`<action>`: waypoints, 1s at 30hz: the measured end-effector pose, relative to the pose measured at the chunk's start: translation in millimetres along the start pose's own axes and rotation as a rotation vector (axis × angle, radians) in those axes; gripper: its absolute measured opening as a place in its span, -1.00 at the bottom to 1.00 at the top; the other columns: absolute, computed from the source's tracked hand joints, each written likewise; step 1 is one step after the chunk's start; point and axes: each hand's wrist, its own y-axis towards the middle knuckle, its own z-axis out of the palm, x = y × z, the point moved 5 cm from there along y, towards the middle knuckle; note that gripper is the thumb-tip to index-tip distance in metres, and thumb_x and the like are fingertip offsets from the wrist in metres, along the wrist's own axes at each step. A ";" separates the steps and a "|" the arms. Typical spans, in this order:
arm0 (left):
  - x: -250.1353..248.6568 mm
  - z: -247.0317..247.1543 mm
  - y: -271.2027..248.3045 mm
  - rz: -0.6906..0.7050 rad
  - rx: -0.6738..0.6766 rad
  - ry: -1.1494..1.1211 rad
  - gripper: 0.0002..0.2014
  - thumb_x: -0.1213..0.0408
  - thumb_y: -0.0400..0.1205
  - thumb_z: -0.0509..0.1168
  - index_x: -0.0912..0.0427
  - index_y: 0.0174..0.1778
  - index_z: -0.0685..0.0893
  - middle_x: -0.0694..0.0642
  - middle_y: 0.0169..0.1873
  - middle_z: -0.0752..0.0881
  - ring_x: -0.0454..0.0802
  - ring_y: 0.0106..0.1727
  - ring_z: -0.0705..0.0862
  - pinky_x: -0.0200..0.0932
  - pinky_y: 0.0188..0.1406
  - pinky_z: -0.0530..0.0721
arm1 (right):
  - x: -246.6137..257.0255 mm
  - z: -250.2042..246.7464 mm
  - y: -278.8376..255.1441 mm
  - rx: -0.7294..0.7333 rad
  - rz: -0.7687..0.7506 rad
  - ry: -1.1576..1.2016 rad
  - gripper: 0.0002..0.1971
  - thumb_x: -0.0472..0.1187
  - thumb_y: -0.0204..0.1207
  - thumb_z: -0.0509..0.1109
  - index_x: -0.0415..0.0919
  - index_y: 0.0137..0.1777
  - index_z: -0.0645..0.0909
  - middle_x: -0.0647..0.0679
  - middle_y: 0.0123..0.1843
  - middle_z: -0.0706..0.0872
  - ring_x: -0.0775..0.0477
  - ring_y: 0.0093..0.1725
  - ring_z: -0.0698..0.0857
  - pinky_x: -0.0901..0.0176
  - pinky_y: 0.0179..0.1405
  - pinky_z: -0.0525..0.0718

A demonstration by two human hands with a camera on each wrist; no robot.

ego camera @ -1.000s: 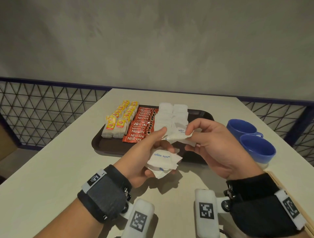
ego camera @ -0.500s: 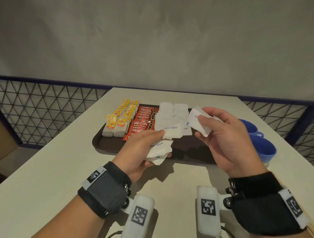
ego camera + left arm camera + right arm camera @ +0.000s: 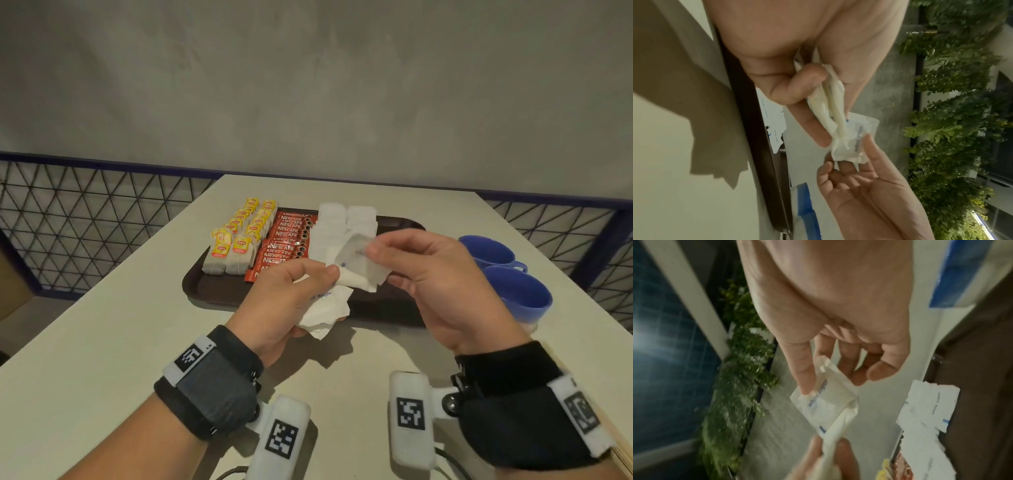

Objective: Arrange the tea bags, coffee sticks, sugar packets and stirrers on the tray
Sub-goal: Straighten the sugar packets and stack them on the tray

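A dark brown tray (image 3: 202,291) carries two rows of yellow-tagged tea bags (image 3: 236,246), a row of red coffee sticks (image 3: 286,240) and two rows of white sugar packets (image 3: 344,219). Just in front of it, my left hand (image 3: 318,284) grips a bundle of sugar packets (image 3: 325,310). My right hand (image 3: 373,253) pinches the top sugar packet (image 3: 356,267) between thumb and forefinger while that packet still sits in the bundle. The left wrist view shows the bundle (image 3: 830,105) and the pinched packet (image 3: 856,141). The right wrist view shows the same packet (image 3: 828,402). No stirrers are visible.
Two blue cups (image 3: 489,253) (image 3: 517,293) stand right of the tray, close to my right hand. The pale table (image 3: 102,342) ends at a mesh railing (image 3: 85,219) on the left and behind. A tan wooden edge (image 3: 620,445) shows at bottom right.
My right hand pulled a packet from the bundle and held it over the tray's right part. It has come back to the left hand and pinches the top packet there.
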 end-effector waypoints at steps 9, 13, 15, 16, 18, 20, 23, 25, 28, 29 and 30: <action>0.2 2.4 -0.5 0.044 0.036 -0.027 -0.73 0.04 0.60 0.47 0.13 0.08 0.85 0.45 0.08 0.80 0.45 -0.02 0.67 0.28 -0.02 0.37 | -12.2 2.7 2.5 0.115 0.134 -0.077 -0.87 -0.29 0.61 0.50 -0.33 0.09 0.71 -0.26 0.04 0.87 -0.32 0.00 0.84 -0.09 -0.07 0.84; -1.1 4.2 -1.9 0.036 0.060 -0.035 -0.65 -0.10 0.62 0.45 0.13 0.05 0.86 0.46 0.10 0.79 0.40 -0.05 0.67 0.12 -0.24 0.39 | -12.5 3.7 1.9 0.095 0.089 -0.168 -0.94 -0.30 0.61 0.51 -0.28 0.00 0.72 -0.28 -0.03 0.85 -0.10 -0.22 0.74 0.08 -0.29 0.72; -2.6 5.3 -2.8 0.037 0.058 -0.021 -0.69 -0.03 0.57 0.48 0.14 0.01 0.87 0.44 0.01 0.80 0.31 -0.13 0.69 -0.05 -0.32 0.46 | -11.1 3.9 0.9 0.092 0.039 -0.241 -0.94 -0.29 0.62 0.51 -0.27 0.02 0.73 -0.32 -0.06 0.83 -0.08 -0.30 0.72 0.05 -0.30 0.77; -2.7 5.7 -3.2 0.035 0.050 -0.015 -0.72 0.03 0.53 0.50 0.16 0.00 0.88 0.42 -0.04 0.81 0.28 -0.18 0.70 -0.10 -0.34 0.50 | -10.1 4.4 0.4 0.092 0.012 -0.284 -0.94 -0.27 0.62 0.52 -0.23 0.03 0.73 -0.34 -0.09 0.82 -0.15 -0.32 0.72 0.01 -0.30 0.81; -1.3 5.4 -2.8 0.027 0.033 -0.002 -0.75 0.12 0.51 0.52 0.19 0.00 0.87 0.44 -0.02 0.82 0.25 -0.21 0.70 -0.11 -0.35 0.53 | -8.3 5.2 -0.6 0.085 -0.013 -0.354 -0.90 -0.23 0.62 0.52 -0.13 0.09 0.70 -0.28 -0.18 0.84 -0.36 -0.25 0.79 -0.11 -0.26 0.85; 0.6 5.0 -2.1 0.016 0.028 -0.003 -0.78 0.18 0.56 0.51 0.24 0.02 0.86 0.47 0.02 0.81 0.25 -0.21 0.69 -0.13 -0.35 0.52 | -7.7 5.4 -0.6 0.076 0.005 -0.375 -0.84 -0.19 0.62 0.52 -0.07 0.15 0.67 -0.18 -0.23 0.86 -0.41 -0.15 0.82 -0.12 -0.25 0.86; 1.8 3.4 -0.5 0.013 0.015 -0.008 -0.81 0.20 0.60 0.49 0.23 0.02 0.86 0.39 -0.03 0.84 0.19 -0.26 0.73 -0.14 -0.40 0.54 | -5.9 3.5 -1.1 0.064 0.041 -0.347 -0.85 -0.14 0.59 0.55 -0.07 0.12 0.73 -0.13 -0.15 0.87 -0.33 -0.19 0.80 0.05 -0.32 0.83; 0.6 1.4 0.0 0.015 0.000 -0.013 -0.83 0.21 0.61 0.48 0.22 0.01 0.85 0.28 -0.13 0.85 0.04 -0.39 0.72 -0.26 -0.54 0.52 | -6.3 2.3 -0.8 0.086 0.066 -0.339 -0.85 -0.13 0.56 0.58 -0.11 0.08 0.79 -0.19 -0.05 0.85 -0.14 -0.26 0.77 0.13 -0.33 0.77; 0.1 0.5 0.2 0.009 -0.006 -0.024 -0.84 0.20 0.62 0.48 0.19 0.02 0.87 0.28 -0.07 0.86 0.03 -0.33 0.74 -0.22 -0.48 0.55 | -8.7 1.5 -1.8 0.143 0.125 -0.328 -0.76 -0.25 0.54 0.58 -0.22 0.19 0.76 -0.28 0.00 0.85 -0.03 -0.29 0.76 0.17 -0.37 0.71; 0.3 0.8 0.1 0.005 -0.004 -0.032 -0.83 0.19 0.62 0.48 0.18 0.03 0.87 0.30 -0.01 0.86 0.07 -0.25 0.75 -0.16 -0.40 0.57 | -8.3 -0.2 -1.7 0.143 0.133 -0.324 -0.75 -0.27 0.54 0.57 -0.23 0.21 0.75 -0.28 0.00 0.85 -0.02 -0.30 0.76 0.18 -0.38 0.70; 0.8 0.5 -0.2 0.000 -0.002 -0.043 -0.83 0.19 0.64 0.47 0.18 0.05 0.87 0.32 0.03 0.85 0.10 -0.19 0.75 -0.12 -0.35 0.57 | -6.9 -2.1 -1.4 0.131 0.132 -0.317 -0.77 -0.29 0.55 0.57 -0.23 0.19 0.74 -0.27 -0.01 0.86 -0.02 -0.30 0.76 0.18 -0.38 0.70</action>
